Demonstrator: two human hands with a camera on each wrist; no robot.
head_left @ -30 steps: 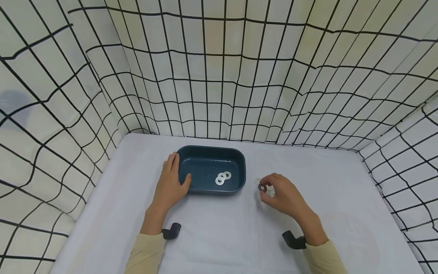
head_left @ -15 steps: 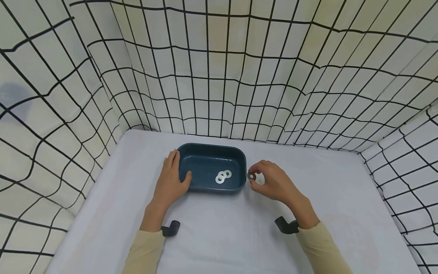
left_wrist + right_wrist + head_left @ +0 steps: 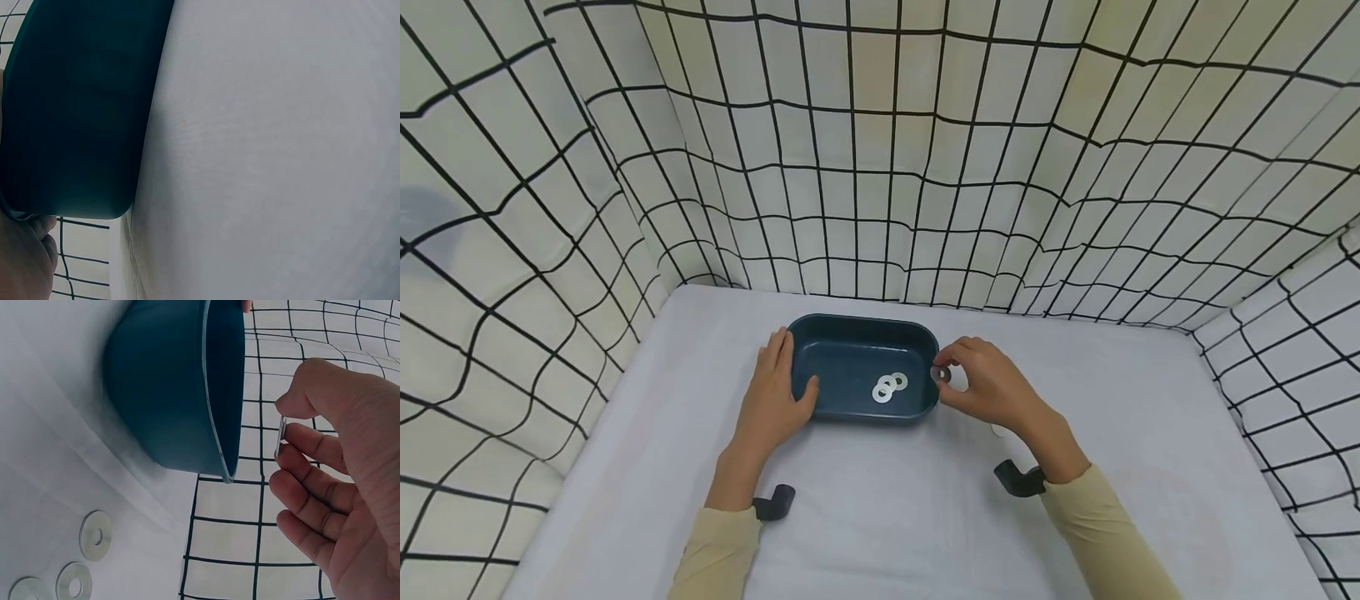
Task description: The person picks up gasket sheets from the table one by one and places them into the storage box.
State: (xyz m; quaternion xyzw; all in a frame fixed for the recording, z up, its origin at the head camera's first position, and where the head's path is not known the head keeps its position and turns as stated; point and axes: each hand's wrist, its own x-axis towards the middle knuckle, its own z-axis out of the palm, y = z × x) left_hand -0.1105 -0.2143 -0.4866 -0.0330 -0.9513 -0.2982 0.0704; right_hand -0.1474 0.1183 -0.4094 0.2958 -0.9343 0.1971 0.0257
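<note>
A dark blue rectangular tray (image 3: 850, 412) stands on the white-covered table with several flat metal washers (image 3: 883, 392) lying in its right half. My left hand (image 3: 775, 408) rests against the tray's left end, its fingers straight along the outside and the thumb at the near rim. Just outside the right rim, my right hand (image 3: 992, 387) pinches one washer (image 3: 942, 374) between thumb and fingertips. The right wrist view shows that pinched washer (image 3: 280, 436) edge-on, held apart from the tray wall (image 3: 162, 381).
Loose washers (image 3: 95, 535) lie on the white cloth to the right of the tray; in the head view the right hand and wrist mostly hide them. Black grid netting (image 3: 887, 175) rises behind the table and along both sides. A dark wrist mount (image 3: 1019, 478) sticks out from each forearm.
My right hand has moved left and away from me, carrying the pinched washer from above the loose washers to the tray's right rim. The left hand has stayed at the tray.
</note>
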